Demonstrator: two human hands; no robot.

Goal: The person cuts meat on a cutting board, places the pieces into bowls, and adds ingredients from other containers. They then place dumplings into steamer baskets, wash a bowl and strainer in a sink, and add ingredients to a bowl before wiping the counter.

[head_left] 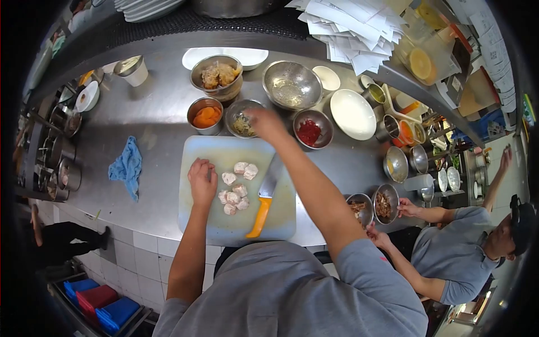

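Note:
My left hand [202, 178] rests at the left side of the pale cutting board [193, 216], fingers loosely bent and slightly apart, with nothing visible in them. Several white-coated chunks [232, 198] lie in a loose cluster just right of it. Between the chunks and my right forearm is a knife [261, 210], its yellow handle toward me and its blade pointing away. My right hand [266, 124], smeared by motion, is over the right edge of a small metal bowl [242, 133] of chopped pale and greenish bits. Its fingers are too blurred to show a grip.
Beyond the board stand a pot of orange slices [206, 116], a bowl of browned pieces [219, 74], a bowl of red pieces [309, 131] and a white oval plate [353, 114]. A blue cloth [128, 167] lies left. At right a co-worker [469, 241] holds two bowls.

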